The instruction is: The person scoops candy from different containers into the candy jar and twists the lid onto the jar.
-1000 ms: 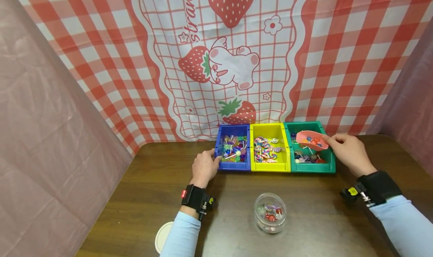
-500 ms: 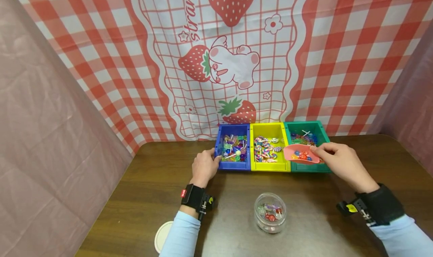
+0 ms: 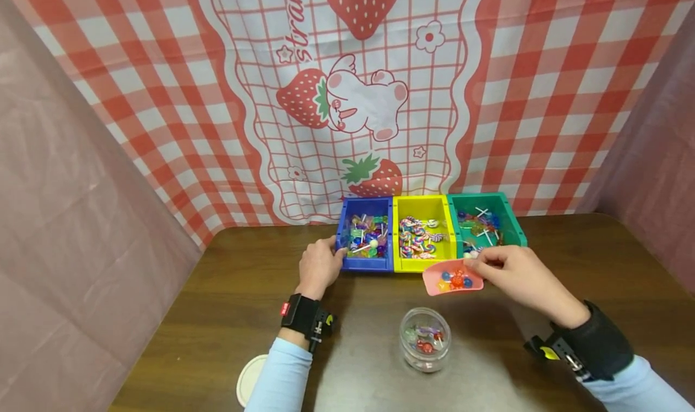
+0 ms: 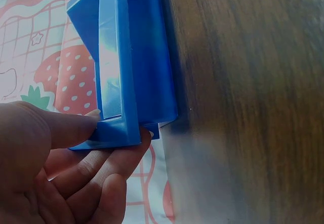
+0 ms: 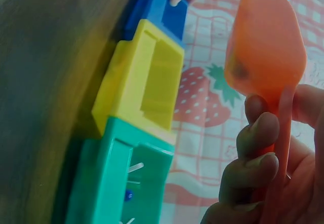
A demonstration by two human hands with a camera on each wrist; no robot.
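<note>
My right hand (image 3: 516,279) grips the handle of a pink scoop (image 3: 434,276), which carries several red, blue and orange candies (image 3: 457,279). The scoop is in front of the yellow and green bins, up and to the right of a clear open jar (image 3: 425,364) with some candies inside. In the right wrist view the fingers (image 5: 260,133) curl round the scoop handle. My left hand (image 3: 319,267) holds the left front corner of the blue bin (image 3: 366,264); the left wrist view has the thumb on the rim of the blue bin (image 4: 134,72) and fingers beneath.
A yellow bin (image 3: 426,266) with striped lollipops and a green bin (image 3: 513,225) with mixed candies adjoin the blue one in a row. A round white lid (image 3: 248,379) lies by the left forearm. A checked strawberry cloth (image 3: 369,110) hangs behind the wooden table (image 3: 217,315).
The right hand has brought the loaded scoop from over the green bin leftward and toward the jar. The left hand stays at the blue bin. The head view has shifted slightly.
</note>
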